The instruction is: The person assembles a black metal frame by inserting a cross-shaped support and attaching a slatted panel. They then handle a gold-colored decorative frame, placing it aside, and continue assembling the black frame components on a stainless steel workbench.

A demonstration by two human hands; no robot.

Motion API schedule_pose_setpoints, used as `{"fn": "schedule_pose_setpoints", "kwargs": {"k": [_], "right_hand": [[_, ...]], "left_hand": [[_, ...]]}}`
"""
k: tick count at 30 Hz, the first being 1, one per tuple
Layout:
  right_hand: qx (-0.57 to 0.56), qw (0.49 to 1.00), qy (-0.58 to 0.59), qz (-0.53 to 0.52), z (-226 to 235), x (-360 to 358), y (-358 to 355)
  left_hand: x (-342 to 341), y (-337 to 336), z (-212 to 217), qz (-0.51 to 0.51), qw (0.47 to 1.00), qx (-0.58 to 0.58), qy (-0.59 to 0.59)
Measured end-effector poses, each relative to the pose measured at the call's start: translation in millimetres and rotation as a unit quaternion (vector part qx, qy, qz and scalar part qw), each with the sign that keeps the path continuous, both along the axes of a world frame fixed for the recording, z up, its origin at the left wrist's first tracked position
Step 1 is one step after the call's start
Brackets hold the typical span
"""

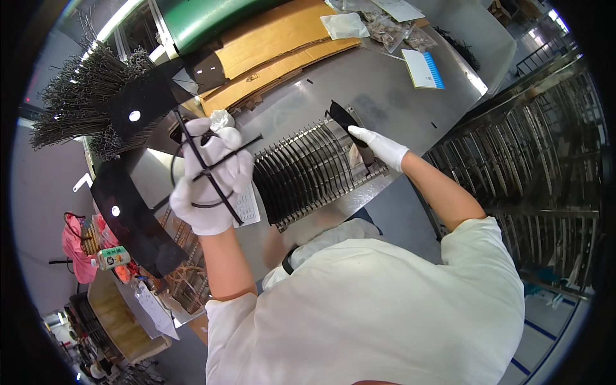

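Note:
Both my hands wear white gloves. My left hand (215, 186) is raised over the left part of the metal table, its fingers closed around a black cross-shaped frame (206, 168) with a thin ring. On the table between my hands lies a slotted metal rack (314, 160), and several thin black curved plates stand in a row along it. At the rack's right end my right hand (383, 149) grips the edge of one black curved plate (346, 119), thumb and fingers pinched on it. That plate stands tilted, apart from the row. Part of a white sheet shows under my left wrist.
A bundle of black hooked rods (90, 96) stands at the far left near dark curved panels (138, 231). Cardboard (276, 45) lies along the back by a green roll (218, 19). Plastic bags (388, 32) and a notepad (422, 69) lie back right. Tall metal racks (532, 141) stand right.

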State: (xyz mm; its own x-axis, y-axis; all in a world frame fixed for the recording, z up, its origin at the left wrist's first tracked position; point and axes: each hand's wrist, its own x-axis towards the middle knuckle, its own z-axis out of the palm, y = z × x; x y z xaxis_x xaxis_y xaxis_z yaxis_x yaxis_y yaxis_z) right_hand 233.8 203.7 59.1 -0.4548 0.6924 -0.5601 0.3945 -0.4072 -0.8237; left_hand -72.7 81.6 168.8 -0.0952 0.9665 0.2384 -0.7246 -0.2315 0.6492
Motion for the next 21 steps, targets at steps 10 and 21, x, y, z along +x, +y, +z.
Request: {"fn": "schedule_pose_setpoints", "kwargs": {"k": [10, 21], "right_hand": [[0.176, 0.945, -0.186, 0.206, -16.7, -2.7, 2.8], [0.572, 0.812, -0.039, 0.108, 113.6, -47.9, -20.0]], "left_hand": [[8.1, 2.4, -4.4, -0.021, 0.999, 0.006, 0.043], [46.0, -3.8, -17.4, -0.209, 0.972, -0.101, 0.048]]}}
